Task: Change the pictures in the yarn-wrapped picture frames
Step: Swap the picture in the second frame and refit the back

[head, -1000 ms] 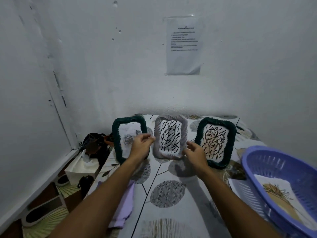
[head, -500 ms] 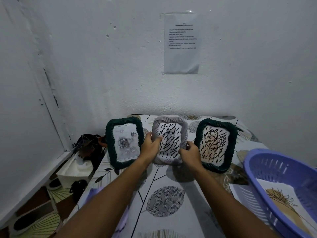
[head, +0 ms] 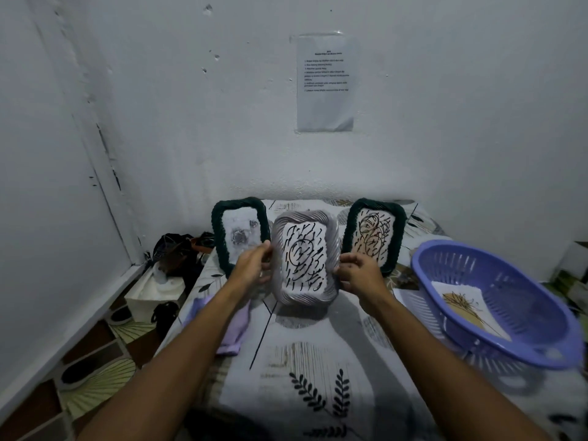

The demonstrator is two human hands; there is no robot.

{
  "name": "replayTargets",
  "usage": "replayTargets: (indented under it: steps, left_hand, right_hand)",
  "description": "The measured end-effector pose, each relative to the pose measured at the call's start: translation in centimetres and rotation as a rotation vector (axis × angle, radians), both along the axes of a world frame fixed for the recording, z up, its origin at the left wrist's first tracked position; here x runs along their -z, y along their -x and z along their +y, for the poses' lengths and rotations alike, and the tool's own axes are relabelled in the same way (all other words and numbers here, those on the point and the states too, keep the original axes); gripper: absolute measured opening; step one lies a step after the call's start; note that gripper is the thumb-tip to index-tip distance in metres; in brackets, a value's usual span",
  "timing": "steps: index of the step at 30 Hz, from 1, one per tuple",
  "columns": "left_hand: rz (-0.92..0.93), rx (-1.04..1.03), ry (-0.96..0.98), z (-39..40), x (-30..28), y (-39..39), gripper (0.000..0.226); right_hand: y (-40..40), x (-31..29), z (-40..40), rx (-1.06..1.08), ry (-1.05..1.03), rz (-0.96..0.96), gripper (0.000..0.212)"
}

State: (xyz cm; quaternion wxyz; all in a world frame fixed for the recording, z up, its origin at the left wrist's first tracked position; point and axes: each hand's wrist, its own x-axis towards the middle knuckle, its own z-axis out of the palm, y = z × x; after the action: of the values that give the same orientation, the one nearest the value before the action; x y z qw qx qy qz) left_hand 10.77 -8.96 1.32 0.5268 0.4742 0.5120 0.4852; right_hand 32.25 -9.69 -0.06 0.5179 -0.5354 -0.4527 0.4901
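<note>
From the head camera we see the grey yarn-wrapped frame (head: 304, 257) held upright between both hands above the patterned tablecloth (head: 318, 361), and we place everything else by it. Our left hand (head: 253, 268) grips the frame's left edge, fingers curled round the yarn; our right hand (head: 358, 272) grips its right edge the same way. The two hands are apart, one on each side, with the frame clamped between them. The picture inside the grey frame is white with black strokes and a circle near the middle.

Just behind and to the left of the grey frame stands a dark green frame (head: 240, 233) with a pale picture of a flower. Just behind and to the right stands a second dark green frame (head: 374, 235), its picture showing brown and black scribbled loops. Both green frames stand near the white wall (head: 445, 122).

Well to the right of the grey frame sits a purple plastic basket (head: 496, 300), and a sheet with a brown plant drawing (head: 467, 307) lies in it. In front of the grey frame and to its left, a lilac cloth (head: 232, 329) lies at the table's edge. High above the grey frame, a printed sheet (head: 324, 82) is stuck to the wall; its text is too small to read.
</note>
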Motion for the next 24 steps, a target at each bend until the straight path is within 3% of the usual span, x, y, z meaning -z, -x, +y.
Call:
replayTargets:
  steps: [3,6,8,11,13,18,21,24]
  left_hand:
    - [0.016,-0.004,0.003,-1.6,-0.6,0.3,0.034]
    - [0.148,-0.052,-0.092,-2.2,-1.5,-0.6,0.024]
    - [0.180,-0.080,-0.159,-3.0,-2.5,-2.1,0.014]
    - [0.109,-0.069,-0.153,-3.9,-3.5,-4.7,0.024]
    - [0.053,-0.113,-0.124,-4.1,-3.6,-5.7,0.027]
    - [-0.042,-0.184,-0.092,-4.2,-3.3,-6.1,0.023]
    - [-0.077,-0.153,-0.047,-4.4,-3.4,-5.0,0.017]
    - [-0.070,-0.114,-0.010,-4.3,-2.6,-3.5,0.009]
  right_hand:
    - [-0.2,-1.2,-2.3,-0.082,-0.003,0.085,0.015]
    - [0.3,-2.4,-3.8,-0.150,-0.051,0.067,0.016]
    - [1.2,-3.2,-4.4,-0.146,-0.113,-0.096,0.018]
    - [3.0,-3.4,-4.9,-0.058,-0.264,-0.412,0.007]
    - [4.0,-3.1,-5.4,0.032,-0.367,-0.582,0.010]
    - [4.7,-2.6,-6.3,0.041,-0.542,-0.819,0.009]
    - [4.1,-3.9,-6.5,0.036,-0.579,-0.847,0.013]
    - [2.8,-5.7,-5.8,0.152,-0.588,-0.733,0.011]
